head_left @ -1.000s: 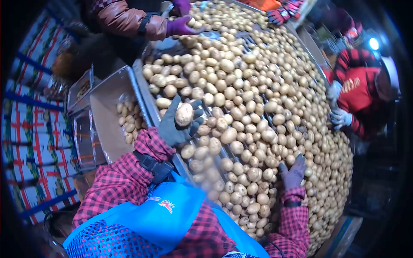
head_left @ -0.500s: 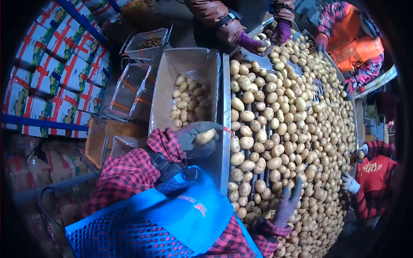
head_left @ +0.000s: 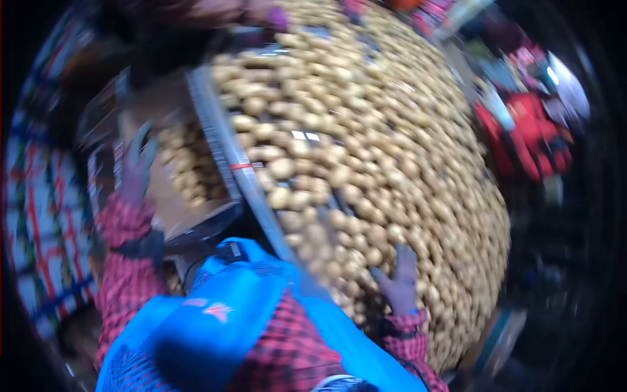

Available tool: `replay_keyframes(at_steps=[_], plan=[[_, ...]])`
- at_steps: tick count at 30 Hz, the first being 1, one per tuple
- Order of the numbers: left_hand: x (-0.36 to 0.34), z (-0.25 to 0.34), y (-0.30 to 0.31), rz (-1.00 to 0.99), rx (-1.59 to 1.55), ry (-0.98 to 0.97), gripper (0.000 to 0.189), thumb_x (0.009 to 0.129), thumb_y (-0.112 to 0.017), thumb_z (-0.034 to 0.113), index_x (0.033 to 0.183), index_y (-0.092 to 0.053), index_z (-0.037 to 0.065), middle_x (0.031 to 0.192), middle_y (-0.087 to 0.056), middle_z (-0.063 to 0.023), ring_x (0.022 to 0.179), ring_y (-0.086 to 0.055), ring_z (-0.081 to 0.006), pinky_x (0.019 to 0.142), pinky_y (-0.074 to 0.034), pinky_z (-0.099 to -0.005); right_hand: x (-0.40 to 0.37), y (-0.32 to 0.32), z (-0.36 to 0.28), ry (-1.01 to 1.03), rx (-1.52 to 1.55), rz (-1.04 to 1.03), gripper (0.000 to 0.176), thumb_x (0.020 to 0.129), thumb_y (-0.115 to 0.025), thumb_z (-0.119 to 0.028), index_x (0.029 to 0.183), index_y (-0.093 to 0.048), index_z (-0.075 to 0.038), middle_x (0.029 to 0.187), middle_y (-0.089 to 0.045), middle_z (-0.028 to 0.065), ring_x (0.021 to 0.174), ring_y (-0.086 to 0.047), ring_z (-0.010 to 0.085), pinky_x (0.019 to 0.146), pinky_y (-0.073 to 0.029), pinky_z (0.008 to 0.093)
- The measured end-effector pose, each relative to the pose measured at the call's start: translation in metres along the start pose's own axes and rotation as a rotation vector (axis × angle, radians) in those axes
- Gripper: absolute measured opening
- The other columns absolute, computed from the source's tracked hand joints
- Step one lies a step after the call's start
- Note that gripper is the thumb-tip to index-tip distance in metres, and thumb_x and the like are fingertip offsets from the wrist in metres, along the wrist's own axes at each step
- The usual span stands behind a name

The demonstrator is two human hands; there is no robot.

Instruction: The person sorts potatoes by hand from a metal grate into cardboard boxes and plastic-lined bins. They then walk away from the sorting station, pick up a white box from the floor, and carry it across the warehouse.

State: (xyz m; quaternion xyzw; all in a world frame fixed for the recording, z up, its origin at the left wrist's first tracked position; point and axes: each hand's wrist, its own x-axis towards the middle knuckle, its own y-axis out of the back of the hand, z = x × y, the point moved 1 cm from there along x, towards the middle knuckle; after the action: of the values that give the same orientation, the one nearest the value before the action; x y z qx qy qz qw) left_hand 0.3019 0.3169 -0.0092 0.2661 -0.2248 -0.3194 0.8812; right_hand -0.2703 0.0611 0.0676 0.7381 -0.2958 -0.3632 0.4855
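Observation:
My left hand [head_left: 137, 163], in a grey-purple glove, is at the left side of a cardboard box [head_left: 189, 222] lined with clear plastic. Its fingers point up and apart, and I see no potato in it. Whether it touches the box wall is too blurred to tell. Potatoes [head_left: 186, 163] lie piled inside the box. My right hand [head_left: 400, 281], gloved too, is over the near part of a wide spread of potatoes [head_left: 366, 170], thumb and fingers apart, holding nothing visible.
A metal rail [head_left: 225, 130] with a red band [head_left: 241, 166] runs between the box and the potato bed. Printed cartons [head_left: 49, 215] are stacked at left. A co-worker's sleeve [head_left: 215, 10] reaches in at the top; a person in red [head_left: 529, 134] is on the far right.
The view has swung and blurred. My left hand no longer shows the potato it held and has moved to the box's left side, fingers apart. My right hand remains over the potatoes.

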Motion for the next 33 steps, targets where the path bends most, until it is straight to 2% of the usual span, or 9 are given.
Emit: replay_keyframes(at_steps=[4, 5, 7, 11, 18, 21, 25, 28, 33], plan=[[-0.004, 0.137, -0.101, -0.457, -0.349, 0.000, 0.049, 0.089, -0.066, 0.018, 0.135, -0.053, 0.005, 0.135, -0.054, -0.0152, 0.126, -0.051, -0.0257, 0.108, -0.038, -0.0376, 0.002, -0.022, -0.009, -0.094, -0.015, -0.081, 0.094, 0.074, -0.072, -0.050, 0.146, -0.036, -0.002, 0.149, -0.024, 0.0361, 0.140, -0.023, 0.0491, 0.117, -0.019, 0.0520], [0.002, 0.163, -0.127, -0.524, -0.098, -0.378, 0.054, 0.082, -0.071, 0.023, 0.131, -0.056, 0.005, 0.134, -0.053, -0.0176, 0.127, -0.051, -0.0323, 0.107, -0.040, -0.0428, 0.013, -0.019, -0.016, -0.087, 0.056, -0.059, 0.093, 0.074, -0.072, -0.049, 0.146, -0.036, -0.002, 0.147, -0.025, 0.0368, 0.139, -0.023, 0.0497, 0.116, -0.020, 0.0523], [0.003, 0.210, -0.178, -0.703, -0.030, -0.573, 0.057, 0.079, -0.071, 0.034, 0.128, -0.058, 0.009, 0.133, -0.052, -0.0180, 0.128, -0.046, -0.0380, 0.106, -0.038, -0.0479, 0.030, -0.027, -0.025, -0.070, 0.069, -0.009, 0.091, 0.074, -0.072, -0.048, 0.144, -0.038, -0.002, 0.143, -0.033, 0.0326, 0.136, -0.028, 0.0483, 0.114, -0.023, 0.0525], [-0.007, 0.207, -0.276, -0.675, 0.301, -0.794, 0.066, 0.078, -0.071, 0.036, 0.138, -0.050, 0.019, 0.147, -0.038, -0.0185, 0.130, -0.041, -0.0426, 0.110, -0.032, -0.0548, 0.063, -0.022, -0.030, 0.039, -0.151, 0.196, 0.078, 0.074, -0.073, -0.040, 0.137, -0.046, -0.003, 0.135, -0.044, 0.0220, 0.129, -0.036, 0.0468, 0.108, -0.031, 0.0528], [0.032, 0.190, -0.253, -0.772, 0.136, -0.749, 0.066, 0.081, -0.073, 0.027, 0.141, -0.047, 0.020, 0.142, -0.045, -0.0186, 0.124, -0.050, -0.0364, 0.104, -0.042, -0.0452, 0.131, -0.001, -0.081, 0.299, 0.134, 0.324, 0.051, 0.070, -0.076, -0.022, 0.114, -0.058, -0.005, 0.103, -0.059, 0.0128, 0.091, -0.059, 0.0333, 0.077, -0.048, 0.0431], [0.029, 0.183, -0.223, -0.752, -0.320, -0.156, 0.051, 0.090, -0.066, 0.018, 0.136, -0.051, 0.005, 0.123, -0.062, -0.0148, 0.117, -0.059, -0.0241, 0.100, -0.046, -0.0346, 0.179, -0.037, -0.109, 0.378, 0.012, 0.218, 0.033, 0.070, -0.069, -0.014, 0.101, -0.059, -0.007, 0.092, -0.059, 0.0121, 0.085, -0.060, 0.0314, 0.076, -0.048, 0.0435], [0.020, 0.167, -0.193, -0.637, -0.874, 0.419, 0.052, 0.098, -0.054, 0.018, 0.145, -0.039, 0.002, 0.139, -0.050, -0.0172, 0.126, -0.052, -0.0290, 0.105, -0.043, -0.0387, 0.233, -0.089, -0.138, 0.280, -0.369, 0.017, 0.013, 0.079, -0.060, -0.013, 0.090, -0.066, -0.017, 0.089, -0.065, 0.0050, 0.083, -0.065, 0.0213, 0.070, -0.048, 0.0383], [0.000, 0.190, -0.188, -0.672, -1.147, 0.474, 0.057, 0.102, -0.045, 0.037, 0.151, -0.032, 0.012, 0.153, -0.033, -0.0159, 0.125, -0.053, -0.0285, 0.105, -0.044, -0.0396, 0.225, -0.056, -0.125, 0.330, -0.244, 0.061, 0.018, 0.079, -0.065, -0.019, 0.097, -0.065, -0.015, 0.097, -0.064, 0.0068, 0.090, -0.064, 0.0235, 0.074, -0.049, 0.0402], [-0.028, 0.194, -0.221, -0.949, -1.897, 1.152, 0.064, 0.098, -0.045, 0.055, 0.147, -0.038, 0.014, 0.126, -0.060, -0.0152, 0.105, -0.063, -0.0316, 0.092, -0.052, -0.0459, 0.157, -0.019, -0.135, 0.487, 0.587, 0.182, 0.058, 0.073, -0.078, -0.027, 0.124, -0.057, -0.008, 0.111, -0.063, 0.0130, 0.098, -0.062, 0.0324, 0.087, -0.049, 0.0435]])
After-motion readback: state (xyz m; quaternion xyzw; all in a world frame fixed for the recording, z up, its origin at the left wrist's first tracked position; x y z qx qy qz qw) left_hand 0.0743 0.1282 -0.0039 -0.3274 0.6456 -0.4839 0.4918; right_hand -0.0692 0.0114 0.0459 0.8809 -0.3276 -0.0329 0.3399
